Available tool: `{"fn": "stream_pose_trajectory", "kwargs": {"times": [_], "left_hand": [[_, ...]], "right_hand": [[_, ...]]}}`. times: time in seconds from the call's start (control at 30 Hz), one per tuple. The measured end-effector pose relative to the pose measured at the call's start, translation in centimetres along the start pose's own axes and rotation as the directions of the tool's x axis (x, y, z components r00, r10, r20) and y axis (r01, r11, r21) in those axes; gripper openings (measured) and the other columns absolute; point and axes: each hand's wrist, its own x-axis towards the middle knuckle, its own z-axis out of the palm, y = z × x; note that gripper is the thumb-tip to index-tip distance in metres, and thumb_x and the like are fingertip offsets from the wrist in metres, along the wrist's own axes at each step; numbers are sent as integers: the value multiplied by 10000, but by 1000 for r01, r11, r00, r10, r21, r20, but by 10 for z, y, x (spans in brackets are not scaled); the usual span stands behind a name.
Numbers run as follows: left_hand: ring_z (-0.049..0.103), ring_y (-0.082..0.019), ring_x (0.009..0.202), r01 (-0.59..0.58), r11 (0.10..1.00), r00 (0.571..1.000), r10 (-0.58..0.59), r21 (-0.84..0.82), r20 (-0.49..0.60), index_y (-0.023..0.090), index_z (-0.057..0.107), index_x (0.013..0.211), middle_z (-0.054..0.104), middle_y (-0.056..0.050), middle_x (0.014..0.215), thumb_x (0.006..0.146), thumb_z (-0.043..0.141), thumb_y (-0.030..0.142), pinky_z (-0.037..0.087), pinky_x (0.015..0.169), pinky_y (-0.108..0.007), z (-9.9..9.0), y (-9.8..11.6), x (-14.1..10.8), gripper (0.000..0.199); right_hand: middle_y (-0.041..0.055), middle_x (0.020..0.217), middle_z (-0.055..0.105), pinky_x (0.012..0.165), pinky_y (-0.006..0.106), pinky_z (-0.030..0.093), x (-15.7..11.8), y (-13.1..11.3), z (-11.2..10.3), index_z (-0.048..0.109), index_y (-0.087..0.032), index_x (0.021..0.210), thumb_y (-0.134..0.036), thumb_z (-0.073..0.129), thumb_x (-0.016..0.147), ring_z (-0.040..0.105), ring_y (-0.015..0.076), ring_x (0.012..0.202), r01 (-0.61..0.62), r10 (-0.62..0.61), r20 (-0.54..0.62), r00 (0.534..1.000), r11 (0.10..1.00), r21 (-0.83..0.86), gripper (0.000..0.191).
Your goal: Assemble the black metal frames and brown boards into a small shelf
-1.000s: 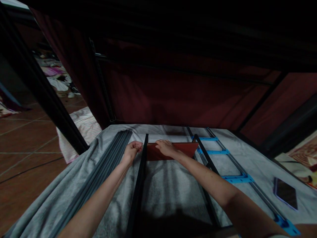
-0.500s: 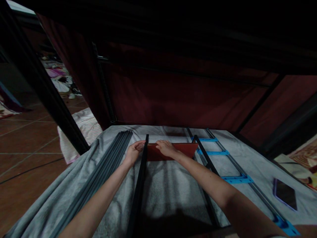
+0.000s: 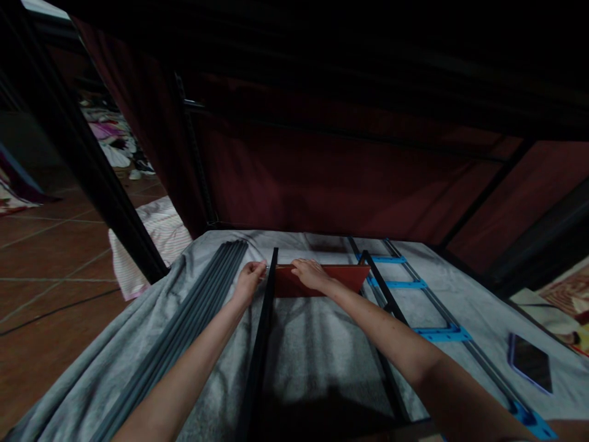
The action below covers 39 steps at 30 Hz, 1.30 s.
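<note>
On my feed, the left hand (image 3: 250, 281) has thumb and fingers pinched around a thin bright bit (image 3: 268, 267), too small for me to make out, just outside the left bar of the black frame (image 3: 265, 313). The right hand (image 3: 309, 274) grasps the board (image 3: 344, 280), fingers curled over its top edge; the board stands between the frame's side bars, under that hand. Just left of the left hand I see grey tubes (image 3: 196, 313) bundled on the blanket (image 3: 322, 356). Right of the right hand, blue brackets (image 3: 444, 334) cross grey rails (image 3: 491, 368), and well to its right lies a phone (image 3: 531, 362). Beyond both hands hangs a dark red curtain (image 3: 322, 184). Far left of the left hand I get a black post (image 3: 85, 153), a striped cloth (image 3: 166, 227) and, past them, clothes (image 3: 105, 130) heaped on the tiled floor (image 3: 59, 258).
</note>
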Motion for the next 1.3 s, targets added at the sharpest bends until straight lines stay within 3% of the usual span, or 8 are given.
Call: {"fn": "stream_pose_trajectory", "kwargs": {"times": [0.1, 0.23, 0.4, 0.6, 0.77, 0.93, 1.1, 1.3], "left_hand": [[526, -140, 597, -5, 1000, 999, 4, 20, 49, 174, 604, 661, 578, 0, 599, 571, 777, 447, 399, 606, -262, 3, 0, 0, 336], [608, -167, 804, -51, 998, 998, 52, -30, 27, 195, 658, 883, 678, -39, 866, 556, 786, 379, 445, 724, -265, 4, 2, -1, 397], [491, -129, 566, 25, 1000, 999, -25, 7, -21, 183, 571, 635, 535, 9, 571, 578, 765, 517, 378, 580, -259, 4, 2, 0, 390], [594, -153, 739, -28, 999, 1000, 29, -38, 4, 184, 643, 841, 661, -29, 798, 544, 809, 441, 441, 689, -264, 4, 2, -5, 426], [519, -131, 589, 11, 1000, 1000, -11, -18, 25, 166, 616, 650, 587, -10, 608, 591, 787, 509, 407, 595, -261, 4, 1, -10, 388], [614, -161, 769, -20, 998, 1000, 21, -61, 10, 178, 683, 912, 687, -34, 848, 549, 807, 432, 462, 694, -263, 7, 1, -10, 460], [491, -108, 537, 17, 998, 999, -19, -59, -31, 175, 577, 688, 545, 29, 585, 601, 772, 459, 384, 551, -241, 11, -2, -7, 356], [585, -128, 656, 9, 996, 1000, -11, -93, -15, 185, 638, 862, 641, 3, 752, 555, 772, 385, 448, 606, -234, 11, -7, -10, 390]], "right_hand": [[91, 1219, 662, 944, 332, 397, 0, 1, 0, 602, -199, 1139, -277, 426, 1017, 598, 210, 1129, 8, -8, 0, 1000, 1000, 2, 228], [90, 1215, 661, 946, 336, 397, 1, 2, 1, 605, -198, 1145, -276, 419, 1019, 596, 211, 1130, 15, -15, -11, 1000, 1000, 6, 238], [90, 1195, 666, 937, 332, 401, 0, 0, 0, 615, -198, 1137, -275, 433, 1014, 602, 213, 1113, 0, 0, -4, 1000, 1000, 5, 233], [84, 1210, 663, 936, 332, 394, -1, -1, -2, 612, -208, 1159, -279, 422, 1018, 596, 215, 1124, -2, 2, -2, 1000, 1000, -3, 247], [86, 1215, 662, 948, 338, 391, 0, -1, -3, 613, -207, 1167, -283, 429, 1015, 594, 213, 1126, -11, 11, 12, 1000, 1000, 1, 251], [86, 1209, 665, 936, 330, 398, 0, -2, -4, 621, -202, 1146, -283, 427, 1015, 600, 213, 1124, -18, 18, 21, 1000, 1000, 1, 248], [84, 1221, 659, 946, 326, 391, 0, -3, -5, 620, -207, 1155, -274, 440, 1011, 591, 209, 1143, -22, 22, 21, 1000, 1000, 7, 240], [88, 1230, 654, 951, 338, 386, -1, -2, -4, 608, -200, 1171, -275, 418, 1016, 588, 215, 1141, -9, 9, 16, 1000, 1000, 8, 257]]}}
